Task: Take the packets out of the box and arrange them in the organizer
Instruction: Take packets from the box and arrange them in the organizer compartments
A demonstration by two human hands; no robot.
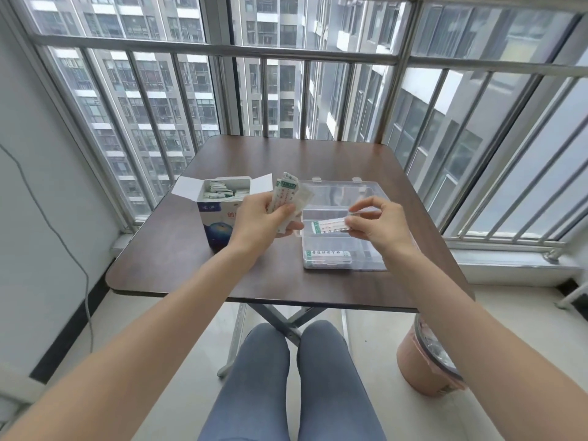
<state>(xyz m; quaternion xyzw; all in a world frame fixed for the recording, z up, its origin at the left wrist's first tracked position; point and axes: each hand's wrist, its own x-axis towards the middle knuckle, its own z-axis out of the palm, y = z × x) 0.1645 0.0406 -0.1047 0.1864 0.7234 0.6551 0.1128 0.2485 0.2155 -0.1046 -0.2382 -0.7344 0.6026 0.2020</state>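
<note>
An open white-and-blue box (pixel 219 214) stands on the left of the dark table (pixel 178 256), with several packets (pixel 222 190) still inside. My left hand (pixel 257 221) grips a fanned bundle of packets (pixel 286 190) just right of the box. A clear plastic organizer (pixel 337 265) lies to the right, its lid (pixel 337 192) folded back. My right hand (pixel 378 226) pinches a single packet (pixel 329 226) flat above the organizer's middle compartment. More packets (pixel 327 254) lie in the nearest compartment.
A pink waste bin (pixel 426 361) stands on the floor under the table's right corner. My knees sit below the near table edge. Window bars run behind the table, and a cable hangs on the left wall.
</note>
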